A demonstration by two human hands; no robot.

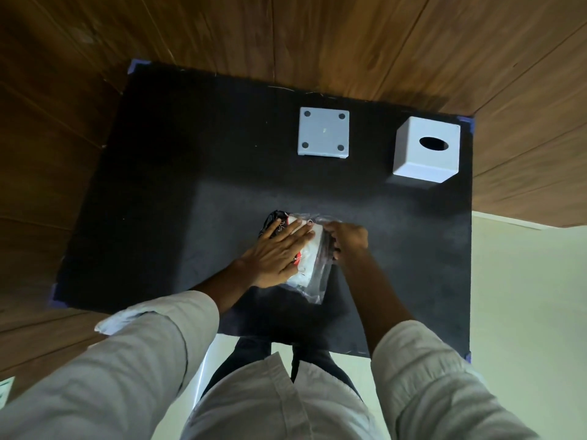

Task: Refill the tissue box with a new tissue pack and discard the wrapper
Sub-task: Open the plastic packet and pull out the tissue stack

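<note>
Head view looks straight down on a black mat [158,185] covering a table, its corners fixed with blue tape [136,65]; dark wood panelling [317,33] surrounds it and pale floor [524,296] shows at the right. At the mat's far side lie a white square base plate [323,132] with four round pads, and just right of it, apart, the white tissue box cover [427,149] with its oval slot upward. Near the mat's middle the tissue pack [306,258], white tissues in clear, red-and-black printed wrapper, lies flat. The left hand [276,252] presses it with fingers spread, not clenched. The right hand [347,241] pinches the wrapper's right edge.
</note>
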